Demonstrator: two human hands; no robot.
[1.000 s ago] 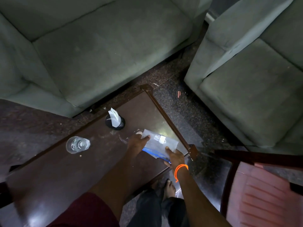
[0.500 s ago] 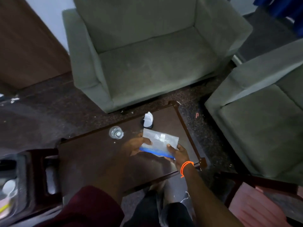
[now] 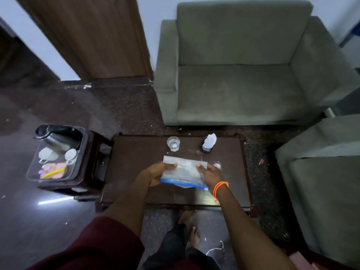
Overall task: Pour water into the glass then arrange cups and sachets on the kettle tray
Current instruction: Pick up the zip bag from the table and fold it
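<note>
Here the person stands over the dark brown wooden coffee table (image 3: 136, 168), holding a clear plastic zip bag with a blue seal strip (image 3: 184, 173) between both hands just above the tabletop. The left hand (image 3: 158, 173) grips the bag's left edge, thumb laid over the top face and fingers curled beneath; the right hand (image 3: 210, 175), with orange bands at the wrist, pinches the right edge in the same way. What the bag holds cannot be read through its cloudy film, though judging by the task it may carry sachets. The short clear drinking glass (image 3: 173, 143) stands on the far side of the table with what looks like water in its lower part, so the pouring step seems done and the arranging step appears to be in hand. Beside the glass, apart from it, sits a small black holder with white paper tissue standing in it (image 3: 208, 144). The dark rectangular kettle tray (image 3: 81, 152) rests on a low wooden side stool (image 3: 91, 178) to the left of the table; on it are a steel and black kettle (image 3: 56, 137), two white cups (image 3: 48, 154), and pink and yellow sachets (image 3: 53, 171) near its front edge. The next move likely calls for opening the blue seal or carrying the bag across to the tray
</note>
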